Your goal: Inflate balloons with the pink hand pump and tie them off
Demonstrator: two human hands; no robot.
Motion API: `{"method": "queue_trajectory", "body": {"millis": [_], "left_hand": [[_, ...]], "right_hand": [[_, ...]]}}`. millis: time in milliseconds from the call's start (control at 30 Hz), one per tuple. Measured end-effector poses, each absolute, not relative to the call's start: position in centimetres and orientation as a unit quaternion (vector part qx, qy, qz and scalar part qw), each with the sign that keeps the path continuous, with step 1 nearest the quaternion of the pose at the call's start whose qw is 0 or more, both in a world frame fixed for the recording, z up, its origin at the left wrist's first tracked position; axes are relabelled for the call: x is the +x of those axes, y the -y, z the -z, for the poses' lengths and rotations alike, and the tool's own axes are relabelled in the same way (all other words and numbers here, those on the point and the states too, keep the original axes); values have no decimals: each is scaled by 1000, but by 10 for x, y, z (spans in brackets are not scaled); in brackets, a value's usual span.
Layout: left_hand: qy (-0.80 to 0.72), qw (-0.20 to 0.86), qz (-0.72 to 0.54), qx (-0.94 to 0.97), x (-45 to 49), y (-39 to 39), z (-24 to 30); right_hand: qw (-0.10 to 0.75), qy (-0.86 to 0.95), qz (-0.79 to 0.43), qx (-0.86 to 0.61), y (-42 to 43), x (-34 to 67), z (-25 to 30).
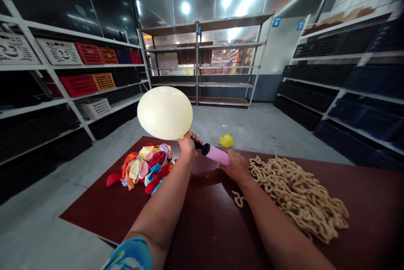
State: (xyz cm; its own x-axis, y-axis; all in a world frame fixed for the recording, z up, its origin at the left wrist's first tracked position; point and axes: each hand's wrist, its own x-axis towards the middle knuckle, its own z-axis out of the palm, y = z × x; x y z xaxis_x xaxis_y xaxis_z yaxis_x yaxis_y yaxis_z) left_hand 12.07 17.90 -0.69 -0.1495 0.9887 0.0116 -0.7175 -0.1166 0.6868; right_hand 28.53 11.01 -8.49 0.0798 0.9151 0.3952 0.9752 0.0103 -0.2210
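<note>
A large, inflated pale yellow balloon stands above the table's far edge. At its lower right, my left hand is closed around the balloon's neck and the black tip end of a balloon pump. The hand hides the mouth of the balloon. The pump has a pink barrel and slants down to the right, where my right hand is closed on its other end. Left of my left forearm lies a heap of uninflated balloons in several colours.
On the right of the dark red table lies a pile of beige, curly, rope-like pieces, with a loose piece beside it. A small yellow balloon rests beyond the far edge. Shelves with crates line the sides.
</note>
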Motion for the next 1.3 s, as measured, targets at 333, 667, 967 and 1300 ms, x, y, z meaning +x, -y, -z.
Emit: {"method": "queue_trajectory", "body": {"millis": [333,667,967,1300], "left_hand": [[-293,643,-668,234,117,-183,13],[-226,775,-522,275,96,-177,0],[-309,473,-776,281,81,-204,0],[-325,501,-767,233,79,-198,-9]], "right_hand": [[254,710,19,-657,-111,290,84],[257,690,-2,-677,-113,296,85],[218,682,34,-698,-108,299,81],[89,704,36,-704,-109,294,71]]}}
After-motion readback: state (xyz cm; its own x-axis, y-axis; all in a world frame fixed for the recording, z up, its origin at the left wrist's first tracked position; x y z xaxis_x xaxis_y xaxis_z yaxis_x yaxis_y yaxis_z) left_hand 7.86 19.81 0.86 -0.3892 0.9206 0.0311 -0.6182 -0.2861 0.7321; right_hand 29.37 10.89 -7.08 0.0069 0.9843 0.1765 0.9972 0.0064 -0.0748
